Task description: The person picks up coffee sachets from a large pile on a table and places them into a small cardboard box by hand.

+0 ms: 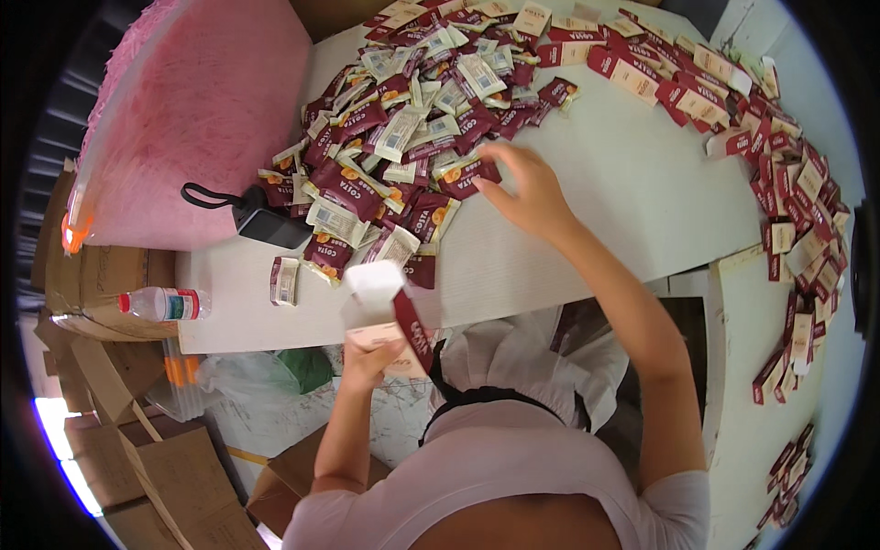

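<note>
My left hand (pixel 375 359) grips a small maroon and cream Costa carton (pixel 405 337) near the table's front edge; its white top flaps stand open. My right hand (pixel 526 189) reaches to the right side of a heap of Costa sachets (pixel 395 134), thumb and fingers apart at the edge of one maroon sachet (pixel 462 177). Whether the fingertips touch that sachet is hard to tell. One sachet (pixel 284 281) lies apart on the white table, left of the carton.
Many Costa cartons (pixel 694 103) line the table's far and right sides. A black device with a strap (pixel 273 227) lies beside the heap, near a pink-filled clear bag (pixel 206 130). A plastic bottle (pixel 165 304) lies at left, above cardboard boxes (pixel 182 474).
</note>
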A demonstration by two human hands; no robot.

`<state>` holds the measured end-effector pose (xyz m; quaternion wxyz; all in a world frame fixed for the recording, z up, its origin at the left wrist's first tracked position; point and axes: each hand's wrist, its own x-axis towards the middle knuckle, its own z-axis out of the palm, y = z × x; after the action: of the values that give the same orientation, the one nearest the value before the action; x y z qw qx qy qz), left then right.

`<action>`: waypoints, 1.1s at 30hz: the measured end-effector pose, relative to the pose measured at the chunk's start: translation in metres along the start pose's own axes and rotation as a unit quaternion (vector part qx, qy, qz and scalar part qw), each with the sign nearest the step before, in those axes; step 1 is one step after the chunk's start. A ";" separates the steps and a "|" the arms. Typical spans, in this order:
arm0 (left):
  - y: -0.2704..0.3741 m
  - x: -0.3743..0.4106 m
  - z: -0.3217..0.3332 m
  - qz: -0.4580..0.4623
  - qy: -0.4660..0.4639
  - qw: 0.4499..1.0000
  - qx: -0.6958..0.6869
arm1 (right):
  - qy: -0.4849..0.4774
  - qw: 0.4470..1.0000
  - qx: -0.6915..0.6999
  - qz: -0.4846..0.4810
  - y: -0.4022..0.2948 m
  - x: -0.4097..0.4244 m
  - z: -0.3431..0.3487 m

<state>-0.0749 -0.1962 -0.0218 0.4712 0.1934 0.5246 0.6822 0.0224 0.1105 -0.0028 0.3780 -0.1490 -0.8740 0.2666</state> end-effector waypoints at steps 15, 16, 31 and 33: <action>0.003 0.003 -0.022 0.039 0.023 0.993 -0.112 | -0.022 0.914 0.354 0.198 -0.051 -0.027 0.024; 0.003 0.005 -0.023 0.048 0.026 0.986 -0.160 | -0.032 0.948 0.283 0.139 -0.049 -0.029 0.030; -0.008 0.022 -0.001 0.002 -0.095 0.984 -0.153 | 0.179 0.915 0.277 0.233 -0.042 -0.043 -0.037; -0.008 0.033 0.034 0.017 -0.193 0.970 -0.147 | 0.257 0.892 0.288 0.234 -0.061 -0.064 -0.070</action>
<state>-0.0613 -0.1496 -0.0235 0.5755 0.2588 0.3142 0.7093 0.1130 0.0561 0.0355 0.5422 -0.2968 -0.5712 0.5401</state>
